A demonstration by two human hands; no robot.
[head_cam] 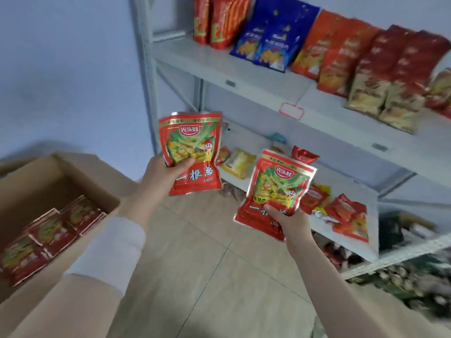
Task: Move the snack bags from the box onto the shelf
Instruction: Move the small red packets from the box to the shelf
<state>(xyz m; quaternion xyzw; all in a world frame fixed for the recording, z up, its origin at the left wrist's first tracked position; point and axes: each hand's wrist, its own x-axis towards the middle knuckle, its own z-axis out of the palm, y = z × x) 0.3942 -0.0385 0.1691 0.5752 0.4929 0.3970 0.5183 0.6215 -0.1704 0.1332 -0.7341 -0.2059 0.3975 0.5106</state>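
Observation:
My left hand [162, 174] grips a red snack bag [192, 147] with a yellow-green picture, held upright in front of the shelf's left post. My right hand [289, 219] grips a second, matching red snack bag [275, 189] lower and to the right, tilted, in front of the middle shelf board [351, 236]. The open cardboard box [73, 176] stands at the lower left with several more of the same red bags [48, 230] lying inside. The white metal shelf [244, 76] fills the right half of the view.
The upper shelf board carries standing red, blue [275, 37] and gold chip bags [380, 101]. The middle board holds loose small red and yellow packets [346, 213]. Dark, blurred goods fill the lowest level at right. Beige tiled floor [219, 276] lies between box and shelf.

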